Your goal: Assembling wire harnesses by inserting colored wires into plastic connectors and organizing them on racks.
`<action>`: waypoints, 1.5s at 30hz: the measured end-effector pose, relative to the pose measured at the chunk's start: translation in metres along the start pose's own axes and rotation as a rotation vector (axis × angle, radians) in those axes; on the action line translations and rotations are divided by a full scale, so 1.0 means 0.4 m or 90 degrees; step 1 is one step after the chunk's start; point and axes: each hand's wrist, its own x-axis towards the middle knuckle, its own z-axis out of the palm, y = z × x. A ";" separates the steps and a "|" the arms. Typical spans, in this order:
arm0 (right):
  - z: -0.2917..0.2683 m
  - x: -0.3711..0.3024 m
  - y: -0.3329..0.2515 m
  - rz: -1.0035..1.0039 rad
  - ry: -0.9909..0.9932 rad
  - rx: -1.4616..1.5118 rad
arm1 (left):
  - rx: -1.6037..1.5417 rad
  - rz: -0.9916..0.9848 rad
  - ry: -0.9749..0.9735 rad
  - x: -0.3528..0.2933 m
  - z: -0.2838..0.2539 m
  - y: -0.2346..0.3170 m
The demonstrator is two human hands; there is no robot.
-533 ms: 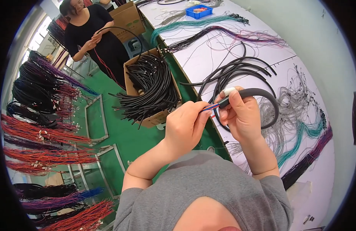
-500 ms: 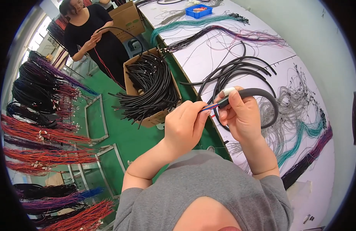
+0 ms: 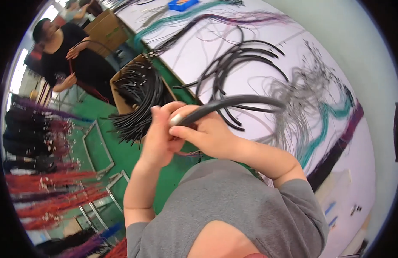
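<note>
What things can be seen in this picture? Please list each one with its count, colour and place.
black tube: one, black with a pale end, held in both hands over the table edge
loose black cables: several, black, curved on the white table
white table: one, white, upper right
thin wires: many, grey, on the table at right
teal wire bundles: two, teal, one at right and one at the far end
purple wire bundles: two, purple, along the teal ones
blue tray: one, blue, far end of the table
cardboard box: one, brown, full of black cables, on the green floor
hanging wire bundles: many, red, purple, black, at left
co-worker: one, black clothes, upper left
left hand: one, on the tube's end
right hand: one, gripping the tube
</note>
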 end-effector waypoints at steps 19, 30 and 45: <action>-0.066 0.037 0.008 -0.125 0.053 -0.061 | 0.154 0.092 -0.154 -0.042 -0.051 -0.076; -0.041 0.097 -0.097 -0.037 0.132 0.376 | 0.142 0.155 -0.133 -0.060 -0.087 -0.100; -0.012 0.074 -0.052 -0.019 -0.043 0.269 | 0.210 0.193 -0.142 -0.072 -0.098 -0.055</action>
